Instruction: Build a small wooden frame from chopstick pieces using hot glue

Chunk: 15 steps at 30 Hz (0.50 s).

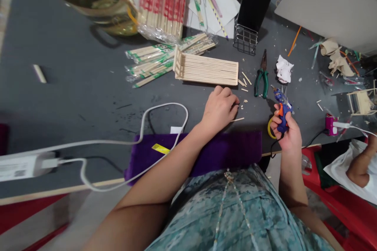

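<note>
A blue glue gun [282, 115] with an orange trigger is gripped in my right hand [290, 131], its nozzle pointing away from me. My left hand [220, 108] rests low over the table, fingers curled together. What its fingertips hold, if anything, is hidden. Just beyond it lies a small structure of wooden sticks [209, 70], a flat slatted base with a low railing at its left end. Short cut stick pieces [245, 79] are scattered right of it, and a thin stick [237, 119] lies by my left wrist. Green-handled pliers [261, 82] lie between the structure and the glue gun.
Wrapped chopsticks [165, 59] and a red-printed pack [163, 2] lie behind. Crumpled paper [284, 69] is beyond the glue gun. A white cable [144, 125] loops across a purple cloth [229, 149]. A large glass jar [97, 4] stands far left. Another person's arm [361, 164] shows at right.
</note>
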{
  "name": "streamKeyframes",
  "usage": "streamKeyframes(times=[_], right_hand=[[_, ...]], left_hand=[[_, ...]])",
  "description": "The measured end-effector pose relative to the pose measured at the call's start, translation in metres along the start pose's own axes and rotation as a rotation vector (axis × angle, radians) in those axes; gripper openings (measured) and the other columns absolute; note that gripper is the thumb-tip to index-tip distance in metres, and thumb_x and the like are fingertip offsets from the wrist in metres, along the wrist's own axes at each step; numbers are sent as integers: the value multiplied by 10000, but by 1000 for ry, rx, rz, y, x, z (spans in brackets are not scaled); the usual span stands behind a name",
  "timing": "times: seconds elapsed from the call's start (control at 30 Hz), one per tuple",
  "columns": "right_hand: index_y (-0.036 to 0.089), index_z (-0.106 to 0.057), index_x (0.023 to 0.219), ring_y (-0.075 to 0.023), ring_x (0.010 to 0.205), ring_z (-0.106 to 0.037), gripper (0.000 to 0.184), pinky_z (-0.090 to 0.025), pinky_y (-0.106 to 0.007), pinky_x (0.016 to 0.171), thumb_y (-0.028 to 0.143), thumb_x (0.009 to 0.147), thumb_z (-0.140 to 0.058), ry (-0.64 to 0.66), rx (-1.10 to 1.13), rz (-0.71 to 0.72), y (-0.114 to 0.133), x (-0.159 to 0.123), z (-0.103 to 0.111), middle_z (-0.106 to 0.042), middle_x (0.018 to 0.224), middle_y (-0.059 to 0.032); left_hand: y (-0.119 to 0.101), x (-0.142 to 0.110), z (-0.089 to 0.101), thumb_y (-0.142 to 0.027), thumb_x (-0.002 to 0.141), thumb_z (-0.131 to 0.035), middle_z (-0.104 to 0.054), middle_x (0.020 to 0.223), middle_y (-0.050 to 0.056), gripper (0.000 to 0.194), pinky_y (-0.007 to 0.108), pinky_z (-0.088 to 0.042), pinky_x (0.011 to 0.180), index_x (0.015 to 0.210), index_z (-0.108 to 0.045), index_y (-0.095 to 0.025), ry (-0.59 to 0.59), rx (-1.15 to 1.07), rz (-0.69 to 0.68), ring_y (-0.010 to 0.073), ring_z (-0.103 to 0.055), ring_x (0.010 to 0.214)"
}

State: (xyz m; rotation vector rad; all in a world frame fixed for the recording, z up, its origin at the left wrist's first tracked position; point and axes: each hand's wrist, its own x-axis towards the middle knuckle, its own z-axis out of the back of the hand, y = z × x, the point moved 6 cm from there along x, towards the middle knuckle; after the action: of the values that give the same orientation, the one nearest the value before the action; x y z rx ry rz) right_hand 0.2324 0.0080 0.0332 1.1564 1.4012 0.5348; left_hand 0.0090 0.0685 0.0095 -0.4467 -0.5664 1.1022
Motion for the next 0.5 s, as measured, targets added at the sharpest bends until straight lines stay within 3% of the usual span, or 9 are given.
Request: streamKeyframes(times=[0.2, 0.33, 0.5], right_hand=[[213, -691, 964, -80, 678, -503, 252, -494, -210, 585, 407, 808, -727, -44, 142, 54, 10, 9, 27, -650, 940, -15], [196, -696, 932, -79, 701, -566, 187, -516, -208, 592, 328, 804, -727, -156, 193, 108, 11, 18, 48, -688, 964, -21], [155, -683, 909, -70, 662, -586, 260, -513, -190, 556, 347, 764, -781, -203, 147, 144, 7, 30, 55, -714, 910, -30]], left_hand=[[-4, -1, -5, -196, 893, -576, -611, 878, 89, 147, 412, -448, 795, 828, -706, -176, -13, 0, -41, 259, -493, 877], [-6, -1, -4, -203, 909, -557, -615, 846, 86, 163, 413, -444, 785, 821, -694, -188, -44, -32, -59, 253, -497, 856], [-3, -1, 3, -186, 914, -534, -632, 831, 63, 161, 397, -454, 789, 807, -652, -211, -119, -70, -48, 235, -513, 843]])
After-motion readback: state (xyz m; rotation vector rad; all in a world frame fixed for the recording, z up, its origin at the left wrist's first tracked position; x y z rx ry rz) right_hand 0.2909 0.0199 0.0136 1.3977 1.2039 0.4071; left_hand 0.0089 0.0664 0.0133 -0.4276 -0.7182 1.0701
